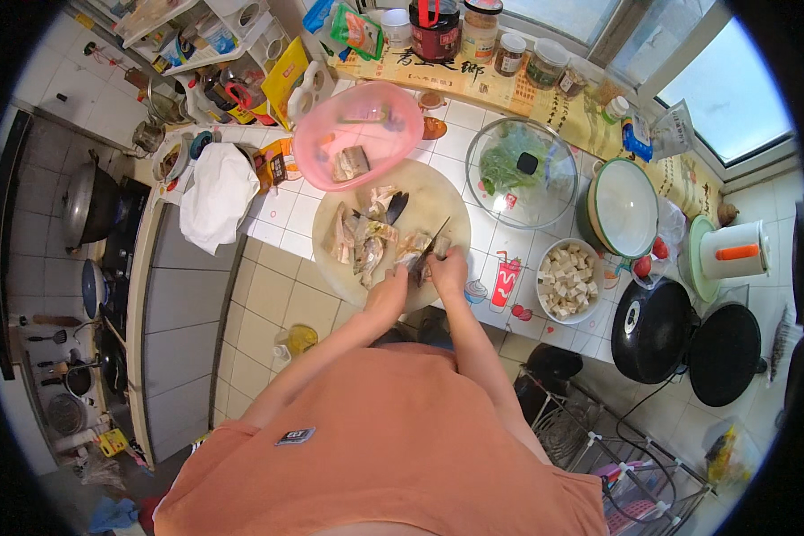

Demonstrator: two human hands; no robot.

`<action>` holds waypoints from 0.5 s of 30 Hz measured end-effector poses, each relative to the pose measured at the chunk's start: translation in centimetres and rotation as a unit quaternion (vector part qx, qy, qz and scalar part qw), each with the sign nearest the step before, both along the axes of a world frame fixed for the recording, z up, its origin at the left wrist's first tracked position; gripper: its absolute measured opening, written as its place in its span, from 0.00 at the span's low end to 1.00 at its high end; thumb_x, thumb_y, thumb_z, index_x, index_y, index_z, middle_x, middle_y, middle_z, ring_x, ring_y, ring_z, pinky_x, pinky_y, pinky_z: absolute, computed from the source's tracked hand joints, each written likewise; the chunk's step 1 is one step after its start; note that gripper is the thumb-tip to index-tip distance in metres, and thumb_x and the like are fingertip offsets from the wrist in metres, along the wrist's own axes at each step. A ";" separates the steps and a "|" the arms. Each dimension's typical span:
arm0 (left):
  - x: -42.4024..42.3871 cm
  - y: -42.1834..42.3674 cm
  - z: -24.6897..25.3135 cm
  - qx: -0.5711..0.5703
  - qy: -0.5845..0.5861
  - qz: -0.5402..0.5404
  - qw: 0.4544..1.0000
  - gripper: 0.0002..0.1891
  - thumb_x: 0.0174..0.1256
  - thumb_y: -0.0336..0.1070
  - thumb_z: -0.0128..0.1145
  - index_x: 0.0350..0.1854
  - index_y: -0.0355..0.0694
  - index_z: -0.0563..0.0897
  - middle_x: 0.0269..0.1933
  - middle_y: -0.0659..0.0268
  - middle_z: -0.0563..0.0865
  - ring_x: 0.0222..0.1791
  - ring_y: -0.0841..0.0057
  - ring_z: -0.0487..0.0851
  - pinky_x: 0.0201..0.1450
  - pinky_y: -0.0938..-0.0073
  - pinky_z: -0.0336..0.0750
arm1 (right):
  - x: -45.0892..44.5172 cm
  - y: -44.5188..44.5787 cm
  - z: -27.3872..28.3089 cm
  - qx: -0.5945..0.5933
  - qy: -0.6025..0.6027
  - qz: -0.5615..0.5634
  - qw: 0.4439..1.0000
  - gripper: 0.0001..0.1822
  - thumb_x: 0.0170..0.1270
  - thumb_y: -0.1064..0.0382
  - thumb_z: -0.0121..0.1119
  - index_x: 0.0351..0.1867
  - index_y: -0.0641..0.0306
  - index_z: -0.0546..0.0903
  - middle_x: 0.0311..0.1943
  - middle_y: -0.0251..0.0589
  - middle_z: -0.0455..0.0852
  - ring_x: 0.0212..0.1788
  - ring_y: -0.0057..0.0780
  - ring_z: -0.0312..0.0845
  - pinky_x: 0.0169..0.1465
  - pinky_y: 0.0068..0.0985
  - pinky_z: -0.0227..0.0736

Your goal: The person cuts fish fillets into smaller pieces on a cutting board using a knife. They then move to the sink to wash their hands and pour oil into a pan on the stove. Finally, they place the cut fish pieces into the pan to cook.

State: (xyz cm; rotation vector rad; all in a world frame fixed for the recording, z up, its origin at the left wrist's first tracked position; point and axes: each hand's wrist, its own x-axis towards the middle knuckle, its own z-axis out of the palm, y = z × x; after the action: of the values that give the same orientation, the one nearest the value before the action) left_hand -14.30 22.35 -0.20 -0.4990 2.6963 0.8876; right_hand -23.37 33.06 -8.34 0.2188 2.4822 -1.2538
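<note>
Fish pieces [370,253] lie on a round, pale cutting board [452,191]. A dark blade [434,244] stands tilted between my hands, its narrow end pointing away from me. My left hand [390,289] is low at the board's near edge, its fingertips close to the blade's lower part and a piece of fish. Bent around the right side of that same spot, my right hand [447,269] touches the blade or the fish beside it. Which hand grips the blade is hidden by the fingers. A pink plastic basin [402,110] overlaps the board's far edge, with a fish chunk [352,163] inside.
A glass lid [502,211] covers leafy greens at the right of the board. Further right are a white bowl of cubed tofu [568,280], an enamel pot [620,208] and an open electric pan [651,331]. A white cloth [218,194] lies left; jars [479,33] line the windowsill.
</note>
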 end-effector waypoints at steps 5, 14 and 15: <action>-4.6 0.6 0.7 -0.009 -0.026 -0.043 0.999 0.12 0.67 0.31 0.44 0.50 0.34 0.67 0.49 0.38 0.78 0.42 0.42 0.81 0.44 0.49 0.75 | -0.2 0.1 -1.8 0.047 0.209 0.032 0.976 0.19 0.52 0.61 0.68 0.37 0.70 0.72 0.26 0.56 0.83 0.20 0.46 0.83 0.25 0.36 0.77; -3.3 0.0 1.0 -0.033 -0.045 -0.045 0.997 0.09 0.65 0.30 0.47 0.44 0.33 0.68 0.46 0.41 0.79 0.43 0.45 0.82 0.44 0.51 0.75 | -0.1 0.2 0.2 0.042 0.088 0.034 0.995 0.23 0.51 0.53 0.68 0.38 0.69 0.73 0.33 0.63 0.83 0.34 0.57 0.83 0.41 0.42 0.76; -3.5 0.1 0.9 -0.035 -0.028 -0.042 0.998 0.09 0.64 0.30 0.47 0.44 0.33 0.68 0.45 0.41 0.79 0.43 0.45 0.82 0.44 0.51 0.75 | 0.1 0.1 0.0 0.057 0.099 0.037 0.993 0.23 0.51 0.53 0.68 0.38 0.69 0.73 0.33 0.63 0.83 0.33 0.57 0.83 0.41 0.42 0.75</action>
State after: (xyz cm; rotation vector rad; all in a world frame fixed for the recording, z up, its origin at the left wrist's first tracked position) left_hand -17.78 22.43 0.66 -0.4166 2.6832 0.7474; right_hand -23.23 33.15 -8.31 0.0310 2.7064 -1.1559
